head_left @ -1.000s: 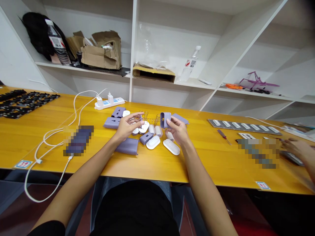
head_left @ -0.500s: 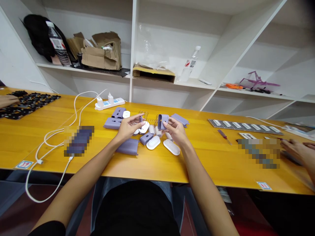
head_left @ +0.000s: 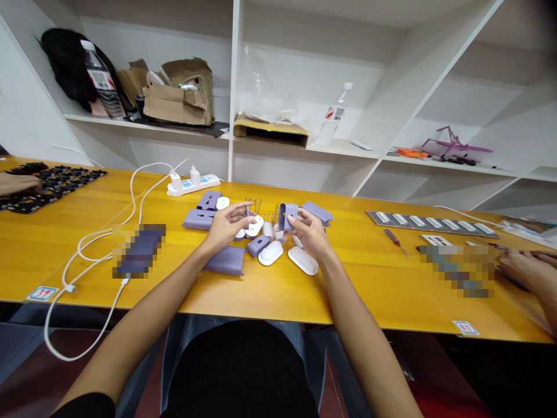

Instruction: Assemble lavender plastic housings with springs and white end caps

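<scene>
The left hand [head_left: 227, 226] pinches a thin purple piece [head_left: 248, 217], the right hand [head_left: 311, 231] grips a hollow purple plastic casing [head_left: 289, 215].

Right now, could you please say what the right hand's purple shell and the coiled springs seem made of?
Purple shell: probably plastic, matte-looking, given its even colour and moulded form. Coiled springs: likely metal wire, from thin open loops; finish unclear.

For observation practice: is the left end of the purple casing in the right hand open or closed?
Open: the purple casing in the right hand shows a hollow inside its rim.
</scene>
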Demonstrator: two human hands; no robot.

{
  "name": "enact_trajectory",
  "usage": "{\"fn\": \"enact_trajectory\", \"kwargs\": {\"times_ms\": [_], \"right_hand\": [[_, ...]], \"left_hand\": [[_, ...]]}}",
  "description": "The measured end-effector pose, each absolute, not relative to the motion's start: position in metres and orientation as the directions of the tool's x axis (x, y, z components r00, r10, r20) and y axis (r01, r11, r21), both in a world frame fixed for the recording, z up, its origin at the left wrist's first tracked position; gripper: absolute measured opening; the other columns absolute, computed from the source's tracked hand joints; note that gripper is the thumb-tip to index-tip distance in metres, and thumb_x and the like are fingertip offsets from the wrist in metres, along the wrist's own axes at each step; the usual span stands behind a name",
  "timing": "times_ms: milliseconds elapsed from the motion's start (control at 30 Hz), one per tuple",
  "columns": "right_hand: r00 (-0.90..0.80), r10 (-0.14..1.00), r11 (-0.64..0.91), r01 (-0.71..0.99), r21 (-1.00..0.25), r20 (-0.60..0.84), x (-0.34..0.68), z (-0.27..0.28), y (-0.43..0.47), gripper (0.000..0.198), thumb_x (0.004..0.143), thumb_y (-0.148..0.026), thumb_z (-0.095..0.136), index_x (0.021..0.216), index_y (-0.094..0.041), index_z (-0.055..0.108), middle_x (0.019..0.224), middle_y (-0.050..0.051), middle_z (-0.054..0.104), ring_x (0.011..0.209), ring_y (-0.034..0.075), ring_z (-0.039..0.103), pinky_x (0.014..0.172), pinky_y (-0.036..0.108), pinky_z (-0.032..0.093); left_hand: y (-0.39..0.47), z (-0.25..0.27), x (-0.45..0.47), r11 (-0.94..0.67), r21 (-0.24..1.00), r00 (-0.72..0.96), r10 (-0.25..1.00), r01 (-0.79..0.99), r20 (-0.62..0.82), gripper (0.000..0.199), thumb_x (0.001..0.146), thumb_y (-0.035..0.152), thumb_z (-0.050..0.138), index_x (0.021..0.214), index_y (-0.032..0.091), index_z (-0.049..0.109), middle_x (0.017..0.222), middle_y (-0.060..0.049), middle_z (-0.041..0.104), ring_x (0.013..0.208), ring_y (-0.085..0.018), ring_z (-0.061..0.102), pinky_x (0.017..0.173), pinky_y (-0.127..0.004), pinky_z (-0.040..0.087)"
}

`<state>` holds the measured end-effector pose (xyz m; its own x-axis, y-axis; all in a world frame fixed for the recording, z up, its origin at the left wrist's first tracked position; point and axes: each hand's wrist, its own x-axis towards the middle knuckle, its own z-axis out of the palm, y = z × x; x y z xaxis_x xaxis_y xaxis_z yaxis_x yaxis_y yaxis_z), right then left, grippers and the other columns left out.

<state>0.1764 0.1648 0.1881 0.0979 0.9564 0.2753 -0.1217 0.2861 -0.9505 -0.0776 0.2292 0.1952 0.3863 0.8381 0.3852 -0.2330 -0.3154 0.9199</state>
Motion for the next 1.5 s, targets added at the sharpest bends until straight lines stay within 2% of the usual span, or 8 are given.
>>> {"fn": "enact_trajectory", "kwargs": {"times_ms": [200, 300, 467, 667, 833, 967, 1200, 1500], "right_hand": [[0.111, 0.961, 0.272, -0.215, -0.938, 0.253, 0.178, 0.195, 0.162, 0.045, 0.079, -0.053, 0.09, 0.107, -0.025, 0.07, 0.087, 0.005, 0.078, 0.073, 0.026, 0.077, 0.059, 0.036, 0.06], [0.137, 0.958, 0.279, -0.242, -0.929, 0.251, 0.176, 0.195, 0.163, 0.051, 0.078, -0.052, 0.091, 0.117, -0.027, 0.07, 0.089, 0.003, 0.078, 0.069, 0.023, 0.076, 0.056, 0.035, 0.058], [0.224, 0.927, 0.339, -0.164, -0.927, 0.299, 0.172, 0.188, 0.169, 0.054, 0.082, -0.063, 0.085, 0.123, -0.029, 0.073, 0.104, 0.004, 0.076, 0.069, 0.02, 0.073, 0.055, 0.034, 0.054], [0.23, 0.917, 0.362, -0.132, -0.923, 0.327, 0.165, 0.182, 0.17, 0.052, 0.078, -0.058, 0.091, 0.115, -0.026, 0.075, 0.094, 0.003, 0.073, 0.076, 0.019, 0.068, 0.058, 0.031, 0.055], [0.27, 0.903, 0.363, -0.058, -0.93, 0.336, 0.165, 0.176, 0.173, 0.057, 0.073, -0.048, 0.095, 0.118, -0.026, 0.068, 0.092, 0.0, 0.071, 0.078, 0.019, 0.067, 0.062, 0.03, 0.056], [0.27, 0.892, 0.371, 0.024, -0.928, 0.364, 0.169, 0.173, 0.175, 0.054, 0.074, -0.047, 0.092, 0.116, -0.026, 0.064, 0.096, 0.0, 0.07, 0.074, 0.018, 0.063, 0.065, 0.031, 0.055], [0.309, 0.802, 0.437, 0.28, -0.855, 0.511, 0.169, 0.173, 0.173, 0.048, 0.079, -0.048, 0.087, 0.115, -0.024, 0.066, 0.106, 0.005, 0.075, 0.099, 0.026, 0.069, 0.091, 0.039, 0.057], [0.31, 0.726, 0.463, 0.44, -0.77, 0.613, 0.172, 0.168, 0.174, 0.041, 0.083, -0.049, 0.085, 0.113, -0.024, 0.073, 0.098, 0.005, 0.077, 0.084, 0.024, 0.069, 0.077, 0.037, 0.056]], "left_hand": [[0.23, 0.196, -0.076, -0.254, 0.922, 0.396, 0.845, -0.292, 0.359, 0.064, 0.077, 0.043, 0.095, 0.127, 0.012, 0.069, 0.101, -0.014, 0.082, 0.089, -0.025, 0.081, 0.072, -0.031, 0.059], [0.23, 0.196, -0.075, -0.233, 0.923, 0.4, 0.848, -0.306, 0.347, 0.063, 0.077, 0.042, 0.095, 0.126, 0.013, 0.068, 0.101, -0.013, 0.082, 0.089, -0.024, 0.081, 0.071, -0.03, 0.059], [0.227, 0.193, -0.073, -0.189, 0.937, 0.438, 0.845, -0.293, 0.308, 0.07, 0.073, 0.04, 0.098, 0.131, 0.013, 0.07, 0.11, -0.014, 0.082, 0.089, -0.024, 0.081, 0.075, -0.033, 0.063], [0.219, 0.189, -0.069, -0.132, 0.96, 0.534, 0.808, -0.249, 0.249, 0.068, 0.072, 0.037, 0.099, 0.133, 0.015, 0.075, 0.109, -0.01, 0.079, 0.087, -0.024, 0.081, 0.076, -0.034, 0.064], [0.212, 0.186, -0.067, -0.092, 0.975, 0.613, 0.765, -0.204, 0.2, 0.066, 0.073, 0.034, 0.099, 0.133, 0.017, 0.076, 0.116, -0.011, 0.078, 0.094, -0.026, 0.083, 0.08, -0.036, 0.066], [0.21, 0.182, -0.064, -0.085, 0.978, 0.644, 0.741, -0.192, 0.191, 0.065, 0.07, 0.032, 0.1, 0.128, 0.015, 0.078, 0.108, -0.011, 0.079, 0.092, -0.026, 0.083, 0.081, -0.036, 0.065], [0.209, 0.18, -0.062, -0.053, 0.974, 0.663, 0.724, -0.222, 0.19, 0.059, 0.068, 0.029, 0.101, 0.12, 0.014, 0.077, 0.104, -0.008, 0.077, 0.092, -0.026, 0.084, 0.08, -0.033, 0.064], [0.21, 0.182, -0.064, -0.058, 0.972, 0.673, 0.712, -0.227, 0.2, 0.056, 0.071, 0.032, 0.1, 0.119, 0.014, 0.076, 0.109, -0.009, 0.075, 0.09, -0.024, 0.083, 0.079, -0.033, 0.066]]}}
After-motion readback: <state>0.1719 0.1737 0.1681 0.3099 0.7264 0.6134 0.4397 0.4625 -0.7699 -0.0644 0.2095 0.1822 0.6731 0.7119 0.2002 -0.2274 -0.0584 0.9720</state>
